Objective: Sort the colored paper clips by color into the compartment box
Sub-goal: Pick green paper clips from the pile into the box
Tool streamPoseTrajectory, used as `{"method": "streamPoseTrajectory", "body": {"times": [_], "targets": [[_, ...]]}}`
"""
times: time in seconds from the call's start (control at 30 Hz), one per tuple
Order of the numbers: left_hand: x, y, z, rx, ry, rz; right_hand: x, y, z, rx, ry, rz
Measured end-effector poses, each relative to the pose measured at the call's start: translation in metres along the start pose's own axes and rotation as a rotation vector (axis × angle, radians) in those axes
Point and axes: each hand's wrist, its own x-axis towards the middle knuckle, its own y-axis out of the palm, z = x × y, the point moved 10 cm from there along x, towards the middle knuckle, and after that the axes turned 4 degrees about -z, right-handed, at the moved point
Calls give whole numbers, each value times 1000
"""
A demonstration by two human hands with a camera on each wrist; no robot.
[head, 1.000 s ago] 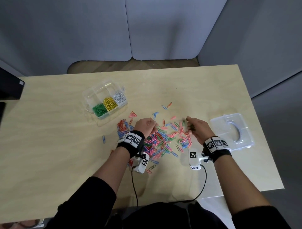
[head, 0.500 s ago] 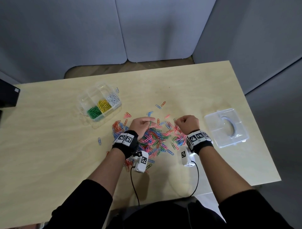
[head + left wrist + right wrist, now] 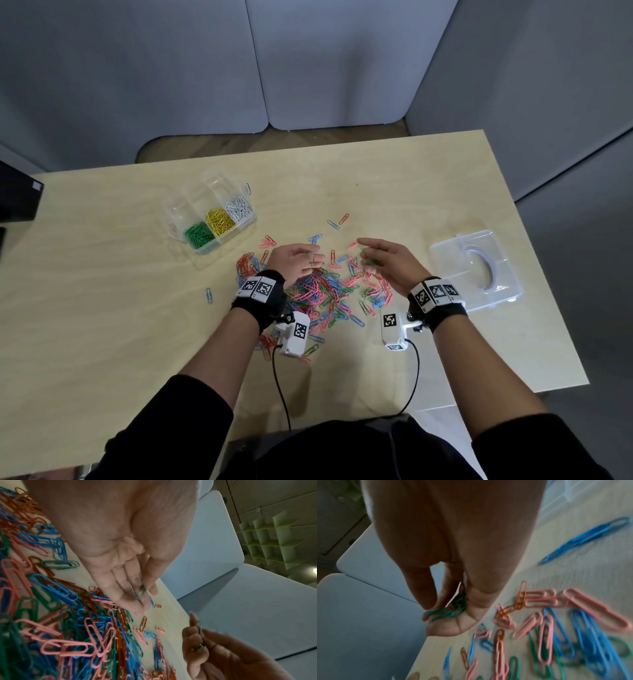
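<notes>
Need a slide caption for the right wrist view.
Right hand holds green paper clips above the mixed pile.

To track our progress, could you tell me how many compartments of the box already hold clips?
3, in the near row of the box: green clips left, yellow clips middle, white clips right.

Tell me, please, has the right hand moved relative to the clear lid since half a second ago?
Yes. The right hand has opened and shifted toward the clear lid, still holding green clips.
</notes>
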Motion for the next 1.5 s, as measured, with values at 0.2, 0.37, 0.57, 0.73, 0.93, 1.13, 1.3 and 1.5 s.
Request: {"method": "streamPoseTrajectory", "body": {"times": [0.2, 0.37, 0.57, 0.73, 0.93, 1.13, 1.3, 1.5], "targets": [[12, -16, -6, 277, 102, -169, 0, 33, -10, -286, -26, 47], [10, 5, -33, 842, 346, -153, 3, 43, -2, -1103, -286, -141], [22, 12, -29, 1123, 381, -135, 4, 56, -7, -1302, -325, -161], [24, 20, -32, 1149, 400, -67, 6, 52, -4, -1333, -413, -166], [25, 34, -20, 1213, 322, 40, 2, 36, -5, -1330, -375, -252], [12, 16, -11, 670, 310, 2, 7, 39, -11, -1212, -330, -154], [5, 11, 6, 266, 144, 115, 0, 16, -8, -912, -261, -141], [-1, 8, 13, 212, 113, 99, 3, 32, 0, -1078, -368, -169]]}}
